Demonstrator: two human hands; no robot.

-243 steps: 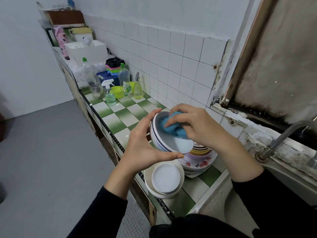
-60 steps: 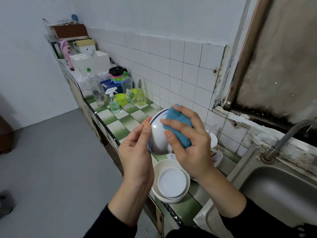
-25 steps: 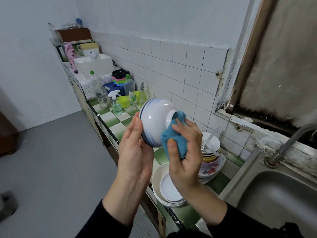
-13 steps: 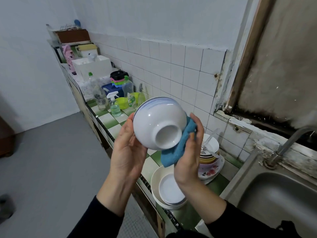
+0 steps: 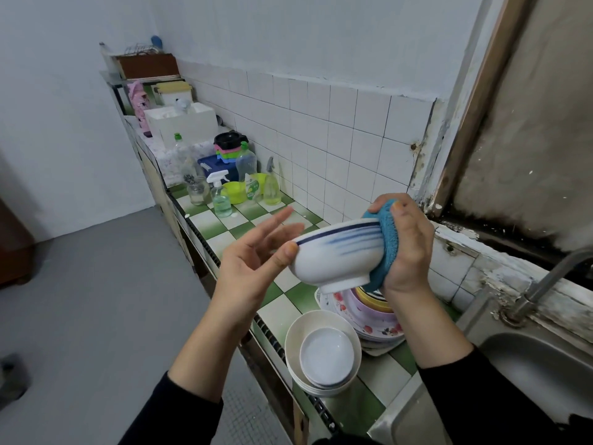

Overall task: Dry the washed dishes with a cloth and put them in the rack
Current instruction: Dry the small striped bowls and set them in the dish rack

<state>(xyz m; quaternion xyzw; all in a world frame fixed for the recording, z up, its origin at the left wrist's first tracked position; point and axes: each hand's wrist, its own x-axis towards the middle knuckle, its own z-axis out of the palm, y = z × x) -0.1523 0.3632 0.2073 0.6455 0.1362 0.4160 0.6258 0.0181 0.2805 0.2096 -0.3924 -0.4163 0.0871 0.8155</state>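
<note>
The green-and-white checked counter (image 5: 221, 226) runs away beyond the left grip (image 5: 253, 261) and passes beneath both grips. It ends at the steel sink (image 5: 529, 364), which lies below and to the right of the right grip (image 5: 407, 248), and the tap (image 5: 552, 277) rises further right of that grip. Well beyond the left grip a white box (image 5: 186, 126) stands on the counter. Directly under the right grip is a stack of flowered and coloured plates (image 5: 375, 319). Just beside the stack, below the gap between the two grips, a nest of white bowls (image 5: 292, 335) sits at the counter's front edge. Between the grips, held in the air above the plates, is the white bowl (image 5: 337, 252) with blue bands, mouth up and slightly tilted. The right grip is closed round the blue cloth (image 5: 383, 239), fingers curled over its top, pressing it against the bowl's right side. The left grip is spread, its fingers straight and apart and holding nothing; only the thumb tip touches the bowl's left rim. Beyond the left grip's fingertips stand a green-capped bottle (image 5: 246, 175), a spray bottle (image 5: 220, 200), a yellow-green basin (image 5: 234, 191) and a glass jar (image 5: 197, 191), close together.
</note>
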